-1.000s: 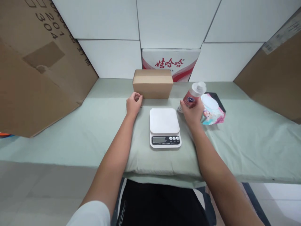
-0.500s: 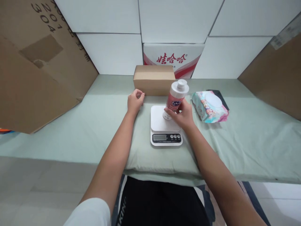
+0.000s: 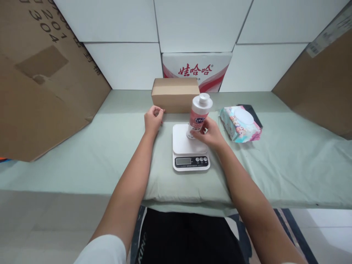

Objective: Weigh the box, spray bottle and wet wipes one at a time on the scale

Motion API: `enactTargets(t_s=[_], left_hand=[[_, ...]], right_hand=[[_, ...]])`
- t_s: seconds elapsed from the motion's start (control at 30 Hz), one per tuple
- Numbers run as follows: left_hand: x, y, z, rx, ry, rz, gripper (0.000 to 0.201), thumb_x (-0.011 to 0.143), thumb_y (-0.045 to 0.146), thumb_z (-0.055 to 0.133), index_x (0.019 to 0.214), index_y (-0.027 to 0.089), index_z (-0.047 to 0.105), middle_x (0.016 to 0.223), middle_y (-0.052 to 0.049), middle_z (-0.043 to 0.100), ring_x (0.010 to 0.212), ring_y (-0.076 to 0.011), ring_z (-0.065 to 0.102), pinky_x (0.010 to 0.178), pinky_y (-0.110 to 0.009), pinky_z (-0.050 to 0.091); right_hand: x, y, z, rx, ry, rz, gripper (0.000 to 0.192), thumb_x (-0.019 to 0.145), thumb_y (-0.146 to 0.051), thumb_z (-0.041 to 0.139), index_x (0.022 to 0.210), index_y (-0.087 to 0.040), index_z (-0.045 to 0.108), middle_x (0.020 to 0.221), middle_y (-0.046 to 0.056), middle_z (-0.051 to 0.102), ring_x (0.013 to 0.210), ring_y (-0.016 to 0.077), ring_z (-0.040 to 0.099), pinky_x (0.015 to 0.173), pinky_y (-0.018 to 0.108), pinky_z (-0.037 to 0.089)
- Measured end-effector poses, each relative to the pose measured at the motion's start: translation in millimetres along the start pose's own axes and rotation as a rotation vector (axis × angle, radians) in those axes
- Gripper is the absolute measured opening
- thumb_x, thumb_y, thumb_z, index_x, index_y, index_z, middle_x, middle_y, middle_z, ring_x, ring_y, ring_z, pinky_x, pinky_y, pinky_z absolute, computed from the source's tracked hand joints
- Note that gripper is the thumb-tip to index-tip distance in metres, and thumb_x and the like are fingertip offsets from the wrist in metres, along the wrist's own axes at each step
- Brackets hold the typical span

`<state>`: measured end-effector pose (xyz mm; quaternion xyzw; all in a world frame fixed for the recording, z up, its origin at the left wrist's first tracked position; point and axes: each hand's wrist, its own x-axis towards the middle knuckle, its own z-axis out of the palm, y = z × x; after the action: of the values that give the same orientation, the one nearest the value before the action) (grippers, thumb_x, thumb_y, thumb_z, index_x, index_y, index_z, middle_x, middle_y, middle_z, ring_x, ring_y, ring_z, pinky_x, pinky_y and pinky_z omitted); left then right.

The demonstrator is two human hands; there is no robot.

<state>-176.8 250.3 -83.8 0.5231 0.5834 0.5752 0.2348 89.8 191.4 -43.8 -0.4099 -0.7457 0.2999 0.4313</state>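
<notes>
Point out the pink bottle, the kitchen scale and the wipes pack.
pink bottle (image 3: 198, 116), head view, on its pink label.
kitchen scale (image 3: 183, 142), head view, on its bare white platform.
wipes pack (image 3: 243, 118), head view, on its white lid.

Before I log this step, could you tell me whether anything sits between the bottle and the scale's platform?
Nothing visible does. The right hand holds the bottle with its base on or just above the scale, whose platform is otherwise bare.

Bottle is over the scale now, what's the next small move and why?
Probably open the right hand and draw it back. The bottle looks upright on the scale plate, but the fingers wrapped round it could skew the reading. The left hand rests clear, by the box.
</notes>
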Motion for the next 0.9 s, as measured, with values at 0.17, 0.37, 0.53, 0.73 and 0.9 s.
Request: enactTargets(t_s=[0.17, 0.37, 0.53, 0.73, 0.9], left_hand=[[0.6, -2.3, 0.2, -0.007, 0.003, -0.003, 0.017, 0.089, 0.037, 0.065, 0.085, 0.022, 0.058, 0.097, -0.005, 0.081, 0.049, -0.0085, 0.055, 0.047, -0.023, 0.043], [0.0, -1.9, 0.4, -0.014, -0.001, 0.002, 0.017, 0.089, 0.037, 0.064, 0.085, 0.022, 0.059, 0.096, -0.004, 0.080, 0.048, -0.0077, 0.054, 0.046, -0.023, 0.043], [0.3, -1.7, 0.8, -0.028, 0.005, 0.008, 0.015, 0.088, 0.036, 0.064, 0.085, 0.022, 0.059, 0.097, -0.006, 0.081, 0.051, -0.0097, 0.058, 0.047, -0.024, 0.045], [2.5, -6.1, 1.2, -0.029, 0.007, 0.003, 0.015, 0.089, 0.037, 0.062, 0.086, 0.022, 0.060, 0.098, -0.005, 0.082, 0.052, -0.0099, 0.059, 0.047, -0.023, 0.045], [3.2, -7.2, 0.9, -0.035, 0.004, -0.004, 0.016, 0.088, 0.038, 0.063, 0.086, 0.023, 0.059, 0.098, -0.005, 0.082, 0.052, -0.0096, 0.058, 0.048, -0.024, 0.045]], right_hand=[[10.7, 27.5, -11.1, -0.064, 0.428, 0.053, 0.045, 0.077, -0.056, 0.073, 0.104, -0.025, 0.056, 0.086, 0.003, 0.063, 0.068, 0.0199, 0.054, 0.064, 0.037, 0.051], [13.3, 52.8, -19.0, -0.186, 0.537, 0.138, 0.040, 0.076, -0.045, 0.073, 0.104, -0.022, 0.056, 0.101, 0.008, 0.073, 0.088, 0.0251, 0.065, 0.089, 0.046, 0.056], [18.9, 66.5, -13.8, -0.202, 0.555, 0.177, 0.047, 0.075, -0.041, 0.072, 0.114, -0.019, 0.059, 0.113, 0.013, 0.074, 0.100, 0.0291, 0.068, 0.099, 0.052, 0.055], [20.5, 38.5, -25.4, -0.188, 0.613, 0.191, 0.092, 0.077, -0.047, 0.076, 0.154, -0.014, 0.038, 0.136, 0.021, 0.066, 0.085, 0.0251, 0.070, 0.087, 0.047, 0.059], [5.8, 13.9, -68.8, -0.558, 0.735, 0.150, 0.065, 0.092, -0.053, 0.062, 0.146, -0.022, 0.047, 0.140, 0.019, 0.062, 0.117, 0.0343, 0.063, 0.101, 0.056, 0.052]])
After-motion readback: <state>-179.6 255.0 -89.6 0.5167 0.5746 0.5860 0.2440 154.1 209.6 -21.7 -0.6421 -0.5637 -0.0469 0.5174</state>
